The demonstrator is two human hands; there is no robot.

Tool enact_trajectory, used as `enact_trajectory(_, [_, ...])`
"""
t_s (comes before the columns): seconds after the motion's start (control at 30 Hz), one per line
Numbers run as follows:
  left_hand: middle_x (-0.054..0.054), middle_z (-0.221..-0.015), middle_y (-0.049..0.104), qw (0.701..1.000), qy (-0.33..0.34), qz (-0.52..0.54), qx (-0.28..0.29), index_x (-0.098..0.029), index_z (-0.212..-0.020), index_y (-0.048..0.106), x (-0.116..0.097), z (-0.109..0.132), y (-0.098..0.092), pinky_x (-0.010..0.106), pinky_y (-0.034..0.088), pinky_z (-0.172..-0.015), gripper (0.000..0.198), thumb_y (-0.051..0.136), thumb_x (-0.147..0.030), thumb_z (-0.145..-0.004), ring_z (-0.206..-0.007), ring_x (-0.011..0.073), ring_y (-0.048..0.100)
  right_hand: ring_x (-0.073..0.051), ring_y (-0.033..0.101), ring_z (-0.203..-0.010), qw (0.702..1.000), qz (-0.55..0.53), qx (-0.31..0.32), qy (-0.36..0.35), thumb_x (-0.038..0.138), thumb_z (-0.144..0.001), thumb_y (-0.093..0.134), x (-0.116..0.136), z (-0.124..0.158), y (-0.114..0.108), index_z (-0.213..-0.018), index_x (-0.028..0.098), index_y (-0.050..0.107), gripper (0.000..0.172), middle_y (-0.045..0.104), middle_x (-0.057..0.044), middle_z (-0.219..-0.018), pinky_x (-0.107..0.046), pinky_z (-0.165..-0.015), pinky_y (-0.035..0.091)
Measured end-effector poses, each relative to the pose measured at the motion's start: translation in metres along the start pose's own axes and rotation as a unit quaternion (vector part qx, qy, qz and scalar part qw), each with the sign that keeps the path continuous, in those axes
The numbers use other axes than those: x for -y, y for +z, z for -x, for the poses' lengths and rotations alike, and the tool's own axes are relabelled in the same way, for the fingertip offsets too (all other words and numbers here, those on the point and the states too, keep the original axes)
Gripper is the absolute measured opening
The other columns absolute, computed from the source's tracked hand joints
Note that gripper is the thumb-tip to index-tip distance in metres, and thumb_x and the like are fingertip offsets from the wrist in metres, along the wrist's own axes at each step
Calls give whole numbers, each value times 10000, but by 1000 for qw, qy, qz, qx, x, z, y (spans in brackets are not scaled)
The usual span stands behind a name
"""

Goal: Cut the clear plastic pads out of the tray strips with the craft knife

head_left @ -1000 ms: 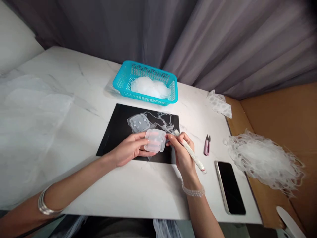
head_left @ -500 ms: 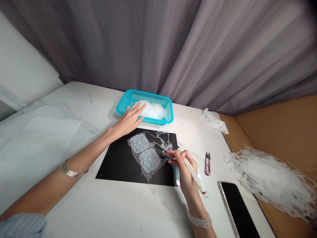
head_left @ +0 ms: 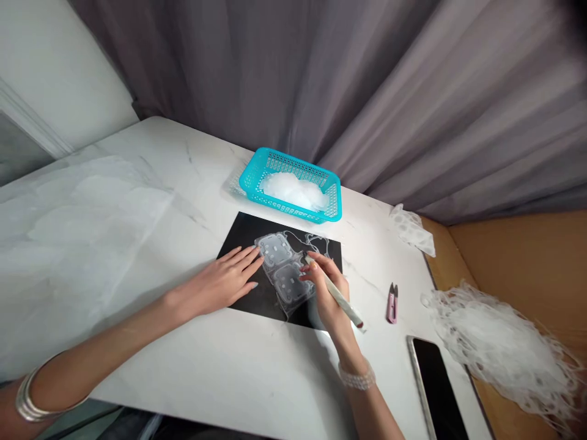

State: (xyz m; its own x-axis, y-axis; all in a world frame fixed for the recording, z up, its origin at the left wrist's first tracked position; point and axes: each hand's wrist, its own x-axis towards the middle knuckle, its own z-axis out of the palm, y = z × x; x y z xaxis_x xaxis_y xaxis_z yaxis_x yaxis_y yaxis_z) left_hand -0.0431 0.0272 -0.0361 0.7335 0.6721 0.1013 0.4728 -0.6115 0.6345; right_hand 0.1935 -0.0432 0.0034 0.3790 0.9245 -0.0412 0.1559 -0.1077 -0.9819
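A black sheet [head_left: 257, 299] lies on the white table, bearing translucent moulded pieces [head_left: 290, 282] with two rounded-square panels and thin scrap loops at the far side. My left hand [head_left: 232, 278] rests flat and spread on the sheet, its fingertips at the left edge of these pieces. Pinched like a pen in my right hand [head_left: 331, 290] is a slim pen-like tool [head_left: 343, 301] with a pale, wrapped-looking handle. Its front end is beside the right side of the panels; the tip is too small to make out.
Behind the sheet stands a turquoise basket [head_left: 337, 211] holding white translucent pieces [head_left: 296, 190]. To the right lie pink thread snips [head_left: 392, 304], a phone [head_left: 438, 385], a perforated white scrap [head_left: 411, 229] and a heap of stringy scraps [head_left: 499, 348]. A clear plastic sheet [head_left: 92, 226] covers the left.
My left hand has come back from the basket to the black sheet. My right hand with the tool has moved left and closer to the panels. The view has shifted slightly.
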Motion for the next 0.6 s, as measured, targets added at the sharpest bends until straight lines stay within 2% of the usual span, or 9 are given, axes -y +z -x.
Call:
enact_trajectory(0.27, [182,-1584,368,999,29,19,-21,-160,-1446,536,5,2,2,541,66,-1240,495,502,-331,-983,-1507,354,277,-242,717,-879,998,62,13,-5,443,-885,688,9,-5,23,-1242,246,681,408,757,-64,-1037,-391,-828,552])
enact_trajectory(0.43, [185,-1602,312,999,34,31,-22,-159,-1460,516,7,2,-1,546,22,-1239,517,529,-335,-974,-1520,354,231,-253,709,-924,986,138,77,-48,419,-934,631,4,-9,43,-1110,261,749,264,765,-64,-1054,-389,-849,527])
enact_trajectory(0.53, [157,-1607,314,998,37,35,-30,-192,-1445,533,10,4,2,543,27,-1243,495,535,-337,-971,-1522,343,225,-260,713,-910,974,172,122,-82,372,-945,618,3,-11,55,-1036,268,779,212,774,-66,-1028,-384,-846,519])
enact_trajectory(0.6, [165,-1604,323,998,44,15,-34,-184,-1430,544,9,5,3,551,50,-1242,476,525,-326,-976,-1519,342,238,-259,717,-892,967,193,130,-104,335,-948,610,3,-11,61,-1022,270,782,199,777,-69,-1002,-380,-844,521])
